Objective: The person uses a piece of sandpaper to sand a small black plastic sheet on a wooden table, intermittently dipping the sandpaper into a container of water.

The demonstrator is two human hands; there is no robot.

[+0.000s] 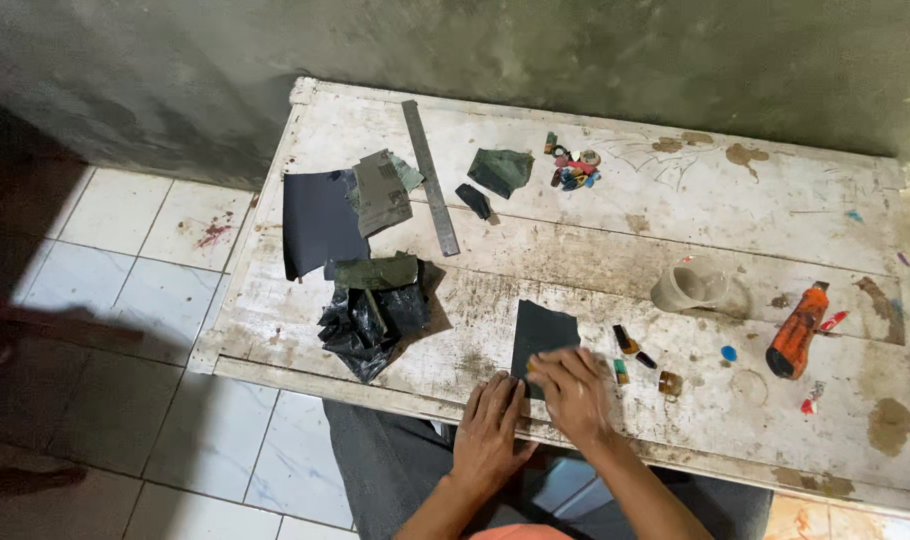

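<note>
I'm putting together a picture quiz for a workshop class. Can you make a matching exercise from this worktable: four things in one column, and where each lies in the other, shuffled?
Things:
1. metal ruler
2. orange utility knife
3. clear plastic cup
4. dark sandpaper sheet

Places:
A. near the table's right end, lying at a slant
B. at the near edge, under the left hand and right hand
C. at the far side, beside the grey-green sheets
D. mid-table, between the sheet in hand and the knife, further back

Pairs: 1-C, 2-A, 3-D, 4-B
</note>
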